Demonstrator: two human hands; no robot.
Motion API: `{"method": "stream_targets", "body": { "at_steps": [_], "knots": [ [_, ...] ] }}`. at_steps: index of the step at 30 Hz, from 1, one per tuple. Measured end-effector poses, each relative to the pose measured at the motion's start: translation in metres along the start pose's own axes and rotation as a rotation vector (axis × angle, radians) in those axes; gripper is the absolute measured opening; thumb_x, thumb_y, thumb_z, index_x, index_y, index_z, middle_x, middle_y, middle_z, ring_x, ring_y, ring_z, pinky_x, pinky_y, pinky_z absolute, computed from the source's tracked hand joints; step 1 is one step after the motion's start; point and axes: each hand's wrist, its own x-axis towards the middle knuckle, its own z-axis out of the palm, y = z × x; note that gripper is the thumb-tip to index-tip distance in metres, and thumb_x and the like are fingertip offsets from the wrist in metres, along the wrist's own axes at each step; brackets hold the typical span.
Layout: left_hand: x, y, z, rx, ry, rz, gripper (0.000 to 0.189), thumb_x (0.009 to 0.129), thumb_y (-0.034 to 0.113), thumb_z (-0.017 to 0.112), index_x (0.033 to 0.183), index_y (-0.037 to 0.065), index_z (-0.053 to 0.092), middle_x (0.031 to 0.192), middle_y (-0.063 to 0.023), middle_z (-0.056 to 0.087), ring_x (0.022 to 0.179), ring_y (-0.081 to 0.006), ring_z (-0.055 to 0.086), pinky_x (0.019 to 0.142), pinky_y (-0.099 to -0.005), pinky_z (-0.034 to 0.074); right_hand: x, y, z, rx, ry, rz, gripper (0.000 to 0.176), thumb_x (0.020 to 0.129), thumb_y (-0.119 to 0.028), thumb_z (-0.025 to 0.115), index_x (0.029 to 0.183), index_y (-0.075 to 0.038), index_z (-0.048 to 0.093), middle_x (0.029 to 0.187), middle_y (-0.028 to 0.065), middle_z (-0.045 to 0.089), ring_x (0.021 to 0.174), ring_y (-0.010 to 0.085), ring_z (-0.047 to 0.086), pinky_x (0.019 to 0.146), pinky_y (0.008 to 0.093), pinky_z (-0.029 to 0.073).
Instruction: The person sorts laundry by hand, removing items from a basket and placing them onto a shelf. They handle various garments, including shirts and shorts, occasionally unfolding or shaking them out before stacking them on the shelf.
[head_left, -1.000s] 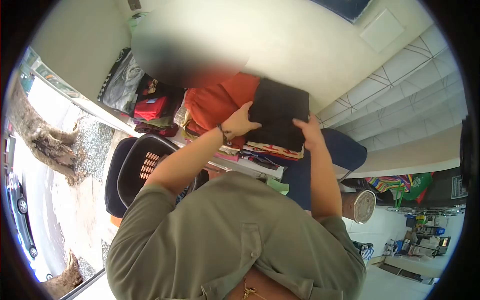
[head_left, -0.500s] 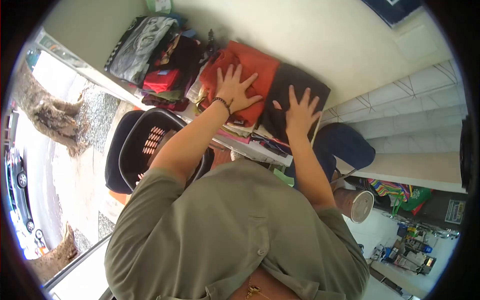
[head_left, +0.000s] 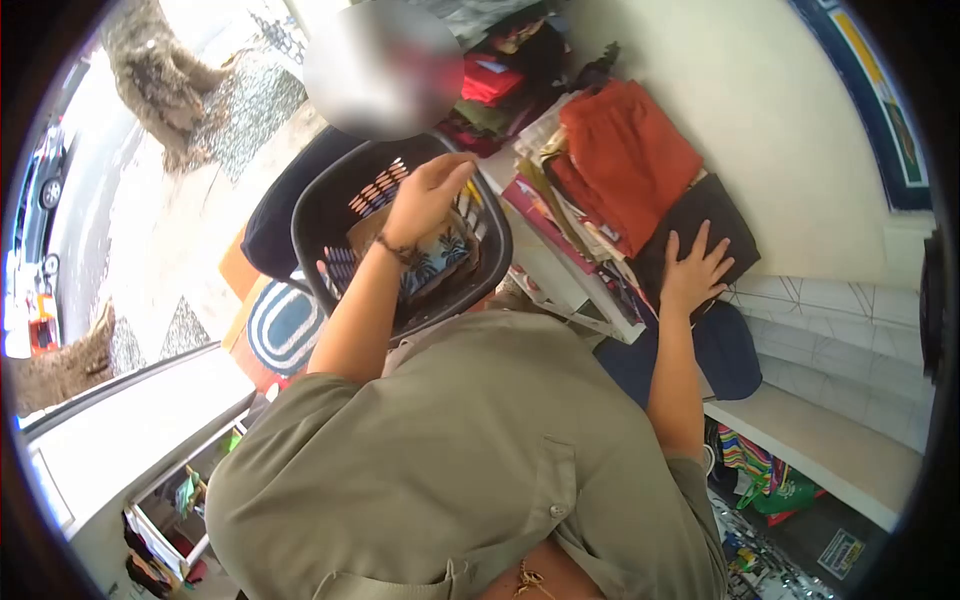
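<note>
Laundry work fills the view from the head camera. The person's left hand (head_left: 425,195), with a dark bracelet (head_left: 397,250) at the wrist, hovers over the open mouth of a black laundry basket (head_left: 320,215). Its fingers are loosely curved and slightly apart, and nothing is gripped in them. Below the hand, inside the basket, lies a cloth with a palm-tree print (head_left: 440,262). The right hand (head_left: 693,270) lies flat, palm down and fingers spread wide, on a dark folded garment (head_left: 728,212), pressing on it rather than clasping it. That garment tops the near end of a stack of folded clothes (head_left: 560,215) on a ledge against a white wall (head_left: 790,130). Just beside it, and touching it, an orange folded garment (head_left: 630,160) lies on the same stack. Farther along the ledge sit more folded pieces, a red one (head_left: 490,80) among them. The basket stands next to the ledge, well apart from the right hand. Under the ledge on the right side is a navy cushion (head_left: 735,350), and lower still a white bench (head_left: 810,440). A striped rug (head_left: 285,325) shows on the floor beside the basket. The person's olive shirt (head_left: 450,460) takes up the lower part of the view.
</note>
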Motion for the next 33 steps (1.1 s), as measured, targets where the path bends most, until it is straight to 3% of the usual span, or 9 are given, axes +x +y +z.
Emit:
{"method": "stream_targets", "body": {
  "at_steps": [4, 7, 10, 13, 17, 20, 23, 26, 33],
  "knots": [
    [-0.029, -0.087, -0.057, 0.487, -0.038, -0.240, 0.039, 0.091, 0.034, 0.061, 0.118, 0.007, 0.066, 0.106, -0.0174, 0.070, 0.101, -0.0337, 0.066, 0.086, -0.0375, 0.052, 0.003, 0.004, 0.012, 0.003, 0.055, -0.013, 0.063, 0.089, -0.063, 0.051, 0.144, -0.033, 0.044, 0.153, 0.0150, 0.033, 0.140, 0.0437, 0.028, 0.104, 0.0686, 0.028],
    [-0.037, -0.167, -0.068, 0.950, -0.123, -0.321, 0.035, 0.088, 0.027, 0.061, 0.117, 0.008, 0.067, 0.105, -0.0184, 0.069, 0.102, -0.0356, 0.066, 0.085, -0.0400, 0.053, 0.003, 0.006, 0.013, 0.007, 0.060, -0.011, 0.061, 0.089, -0.063, 0.051, 0.143, -0.034, 0.045, 0.153, 0.0137, 0.034, 0.140, 0.0426, 0.029, 0.103, 0.0681, 0.030],
    [-0.029, -0.224, -0.062, 1.124, -0.513, -0.206, 0.035, 0.082, 0.019, 0.062, 0.116, 0.010, 0.067, 0.110, -0.0205, 0.067, 0.106, -0.0343, 0.064, 0.087, -0.0430, 0.053, 0.007, 0.004, 0.015, 0.023, 0.070, -0.009, 0.060, 0.090, -0.063, 0.050, 0.143, -0.035, 0.045, 0.153, 0.0121, 0.034, 0.140, 0.0407, 0.030, 0.104, 0.0674, 0.030],
    [-0.036, -0.223, -0.031, 1.129, -0.803, -0.381, 0.037, 0.077, 0.014, 0.064, 0.114, 0.010, 0.066, 0.117, -0.0207, 0.064, 0.111, -0.0333, 0.062, 0.089, -0.0454, 0.052, 0.005, 0.009, 0.018, 0.036, 0.072, -0.007, 0.059, 0.090, -0.063, 0.049, 0.143, -0.036, 0.044, 0.154, 0.0103, 0.034, 0.141, 0.0384, 0.030, 0.105, 0.0667, 0.029],
    [-0.076, -0.214, -0.006, 1.304, -0.456, -0.249, 0.050, 0.076, 0.021, 0.071, 0.124, 0.015, 0.058, 0.132, -0.0185, 0.052, 0.117, -0.0372, 0.057, 0.090, -0.0475, 0.051, 0.008, 0.010, 0.021, 0.047, 0.051, 0.020, 0.058, 0.090, -0.063, 0.049, 0.142, -0.038, 0.044, 0.154, 0.0079, 0.034, 0.142, 0.0361, 0.030, 0.107, 0.0653, 0.027],
    [-0.089, -0.264, -0.001, 1.328, -0.448, -0.186, 0.058, 0.078, 0.029, 0.071, 0.131, 0.017, 0.052, 0.139, -0.0185, 0.046, 0.118, -0.0387, 0.055, 0.090, -0.0495, 0.050, 0.009, 0.010, 0.021, 0.038, 0.047, 0.024, 0.058, 0.090, -0.063, 0.049, 0.142, -0.038, 0.045, 0.154, 0.0073, 0.034, 0.142, 0.0362, 0.029, 0.107, 0.0642, 0.027],
    [-0.070, -0.280, -0.001, 0.875, -0.098, -0.658, 0.061, 0.078, 0.022, 0.072, 0.133, 0.012, 0.047, 0.124, -0.0210, 0.057, 0.111, -0.0373, 0.060, 0.091, -0.0440, 0.051, 0.013, 0.013, 0.025, 0.030, 0.043, 0.019, 0.058, 0.089, -0.063, 0.050, 0.142, -0.038, 0.045, 0.154, 0.0073, 0.035, 0.142, 0.0361, 0.030, 0.107, 0.0634, 0.028],
    [-0.054, -0.288, -0.047, 1.118, -0.671, -0.304, 0.048, 0.074, 0.018, 0.069, 0.120, 0.010, 0.059, 0.119, -0.0182, 0.063, 0.107, -0.0332, 0.063, 0.088, -0.0412, 0.052, 0.012, 0.013, 0.025, 0.048, 0.065, 0.010, 0.058, 0.089, -0.062, 0.051, 0.141, -0.038, 0.046, 0.153, 0.0075, 0.036, 0.141, 0.0364, 0.031, 0.106, 0.0633, 0.029],
    [-0.049, -0.306, -0.067, 1.021, -0.660, -0.435, 0.027, 0.073, 0.016, 0.065, 0.098, 0.010, 0.070, 0.099, -0.0127, 0.070, 0.092, -0.0309, 0.067, 0.077, -0.0392, 0.054, 0.013, 0.013, 0.024, 0.052, 0.093, 0.003, 0.057, 0.088, -0.062, 0.052, 0.140, -0.037, 0.048, 0.152, 0.0075, 0.039, 0.140, 0.0367, 0.032, 0.106, 0.0635, 0.029]
  ]
}}
